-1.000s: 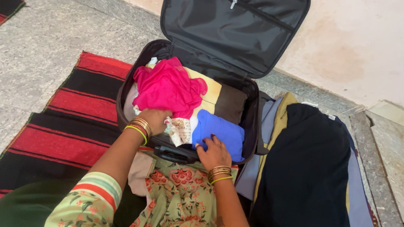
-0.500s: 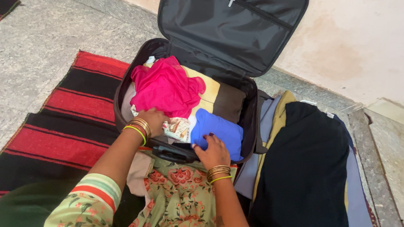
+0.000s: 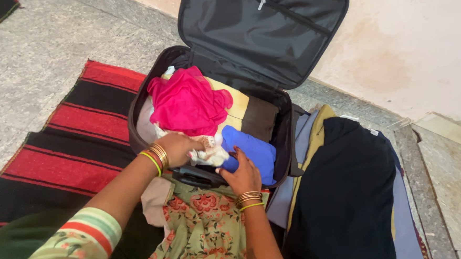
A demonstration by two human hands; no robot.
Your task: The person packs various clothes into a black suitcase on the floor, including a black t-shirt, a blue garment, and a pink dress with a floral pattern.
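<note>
A small cream printed cloth (image 3: pixel 208 152) lay bunched at the near edge of the open black suitcase (image 3: pixel 155 68), between a pink garment (image 3: pixel 187 103) and a folded blue garment (image 3: pixel 250 148). I watched from the head camera as the left hand (image 3: pixel 176 147) clenched around the cloth, while the right hand (image 3: pixel 244 173) rested open-fingered on the blue garment beside it, gripping nothing. The case sat on a red-and-black striped mat (image 3: pixel 67 136), with a dark pile of clothes (image 3: pixel 348 198) just beside it.
</note>
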